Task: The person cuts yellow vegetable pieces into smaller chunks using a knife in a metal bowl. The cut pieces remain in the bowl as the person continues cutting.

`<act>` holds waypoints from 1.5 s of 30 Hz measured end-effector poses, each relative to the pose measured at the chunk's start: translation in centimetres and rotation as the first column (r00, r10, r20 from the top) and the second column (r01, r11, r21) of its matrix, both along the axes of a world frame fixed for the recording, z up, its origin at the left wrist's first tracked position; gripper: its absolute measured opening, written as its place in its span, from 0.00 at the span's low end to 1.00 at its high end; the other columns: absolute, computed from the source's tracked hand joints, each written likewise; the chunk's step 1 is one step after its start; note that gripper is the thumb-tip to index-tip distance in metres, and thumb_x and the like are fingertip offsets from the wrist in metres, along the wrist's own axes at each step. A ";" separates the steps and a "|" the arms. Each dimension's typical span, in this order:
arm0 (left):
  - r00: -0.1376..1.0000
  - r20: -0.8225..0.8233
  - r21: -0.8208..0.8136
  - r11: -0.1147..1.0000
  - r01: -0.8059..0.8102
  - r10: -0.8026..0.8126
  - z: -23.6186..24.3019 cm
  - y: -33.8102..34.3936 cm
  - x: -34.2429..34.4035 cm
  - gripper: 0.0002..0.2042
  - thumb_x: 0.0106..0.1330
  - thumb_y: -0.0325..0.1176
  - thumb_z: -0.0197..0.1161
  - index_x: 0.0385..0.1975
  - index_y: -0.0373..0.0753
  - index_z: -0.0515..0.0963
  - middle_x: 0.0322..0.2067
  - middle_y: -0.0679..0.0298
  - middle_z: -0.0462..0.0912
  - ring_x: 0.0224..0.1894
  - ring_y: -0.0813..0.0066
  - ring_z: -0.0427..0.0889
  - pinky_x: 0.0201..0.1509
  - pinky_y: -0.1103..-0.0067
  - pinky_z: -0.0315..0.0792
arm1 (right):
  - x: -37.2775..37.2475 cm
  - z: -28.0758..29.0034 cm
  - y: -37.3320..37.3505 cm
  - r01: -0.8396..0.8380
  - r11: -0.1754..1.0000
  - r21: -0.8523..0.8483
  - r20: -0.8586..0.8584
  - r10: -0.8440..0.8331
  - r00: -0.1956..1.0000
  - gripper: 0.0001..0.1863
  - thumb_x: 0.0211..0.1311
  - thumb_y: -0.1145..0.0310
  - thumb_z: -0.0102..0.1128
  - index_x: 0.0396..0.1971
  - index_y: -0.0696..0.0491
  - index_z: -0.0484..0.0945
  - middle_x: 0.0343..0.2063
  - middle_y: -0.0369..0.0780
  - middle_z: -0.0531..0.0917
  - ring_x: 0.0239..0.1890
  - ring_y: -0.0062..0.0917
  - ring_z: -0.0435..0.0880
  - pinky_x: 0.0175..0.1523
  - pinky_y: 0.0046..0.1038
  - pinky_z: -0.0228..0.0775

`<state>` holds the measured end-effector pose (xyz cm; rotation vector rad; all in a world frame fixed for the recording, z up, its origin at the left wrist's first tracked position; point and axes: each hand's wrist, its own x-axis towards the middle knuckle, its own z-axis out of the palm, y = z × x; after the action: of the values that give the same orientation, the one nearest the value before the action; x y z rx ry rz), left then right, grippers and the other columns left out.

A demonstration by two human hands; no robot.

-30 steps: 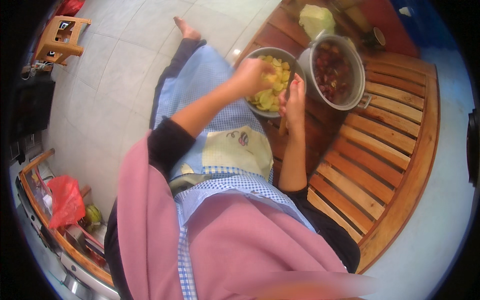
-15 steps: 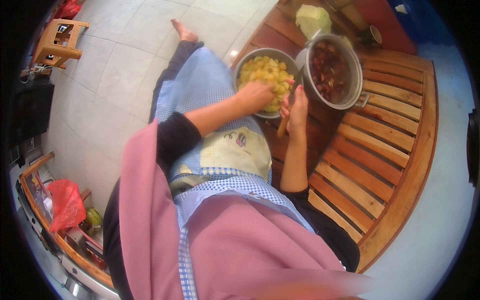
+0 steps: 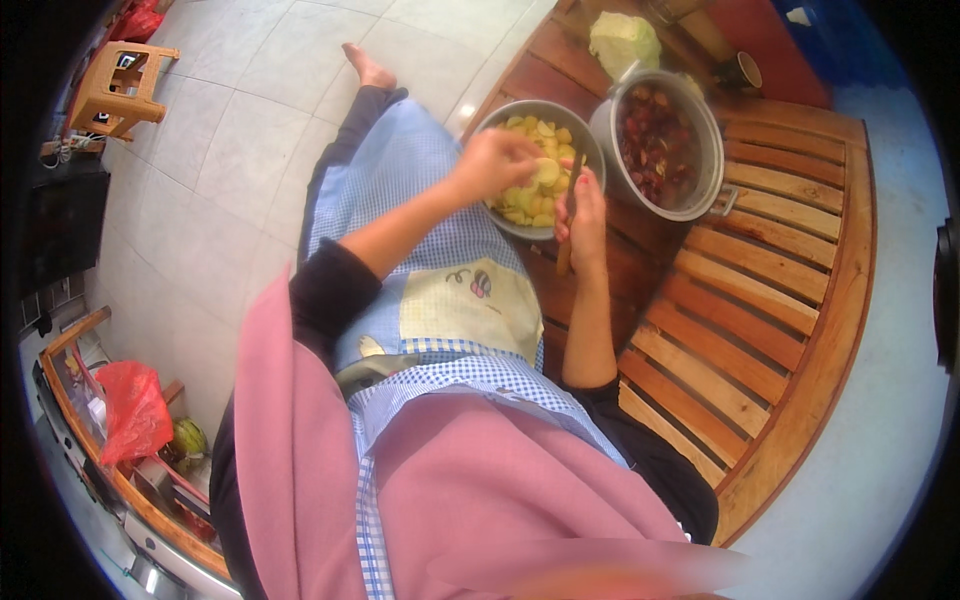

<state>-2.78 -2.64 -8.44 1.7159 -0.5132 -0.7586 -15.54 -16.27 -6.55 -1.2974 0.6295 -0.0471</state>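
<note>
A grey metal bowl [image 3: 593, 140] of yellow potato pieces [image 3: 520, 207] stands at the bench's left edge. Above it my left hand [image 3: 497, 163] pinches a round potato slice [image 3: 546, 171]. My right hand [image 3: 587, 217] is closed around a knife [image 3: 564, 258] with a wooden handle, its blade pointing up beside the slice. Right of the bowl sits a metal pot [image 3: 717, 140] with dark red pieces [image 3: 655, 140] inside; their kind is unclear.
Beneath the bowl and pot is a slatted wooden bench [image 3: 745, 290]. A pale green cabbage [image 3: 625, 46] and a dark cup [image 3: 742, 72] stand behind. Far left is a tan plastic stool [image 3: 118, 88]; a red plastic bag [image 3: 135, 412] hangs at lower left.
My left hand has risen from inside the bowl, moving slightly left, and now shows a potato slice. The right hand with the knife has shifted a little.
</note>
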 end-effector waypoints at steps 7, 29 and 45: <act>0.923 -0.381 -0.109 0.989 -0.104 0.055 2.2 0.6 -0.2 0.14 0.64 0.27 0.63 0.47 0.28 0.77 0.38 0.50 0.82 0.38 0.67 0.85 0.42 0.77 0.84 | -0.4 -0.2 2.6 -0.043 0.919 -0.392 0.141 0.106 0.984 0.20 0.74 0.60 0.39 0.62 0.47 0.67 0.17 0.28 0.64 0.15 0.10 0.58 0.20 0.16 0.51; 0.868 -0.465 -0.109 0.984 0.141 -0.176 3.7 1.3 -0.4 0.09 0.62 0.27 0.66 0.36 0.26 0.80 0.33 0.52 0.84 0.35 0.70 0.86 0.39 0.81 0.80 | 1.3 -0.1 2.7 0.093 0.850 -0.518 0.230 0.034 0.973 0.16 0.73 0.56 0.44 0.37 0.54 0.70 0.16 0.43 0.74 0.15 0.32 0.74 0.21 0.32 0.63; 0.681 0.450 0.549 0.780 0.300 -0.578 -1.9 -2.4 -2.5 0.06 0.53 0.29 0.62 0.30 0.41 0.84 0.33 0.56 0.81 0.40 0.60 0.83 0.44 0.66 0.76 | 0.5 0.1 -2.6 0.139 0.971 0.194 -0.068 -0.128 0.989 0.23 0.75 0.51 0.35 0.59 0.50 0.65 0.15 0.31 0.65 0.10 0.12 0.57 0.14 0.15 0.48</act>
<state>-5.26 -5.05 -10.30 2.3041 -1.3465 -0.6875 -15.03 -18.88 -6.46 -1.0651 0.7495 -0.0578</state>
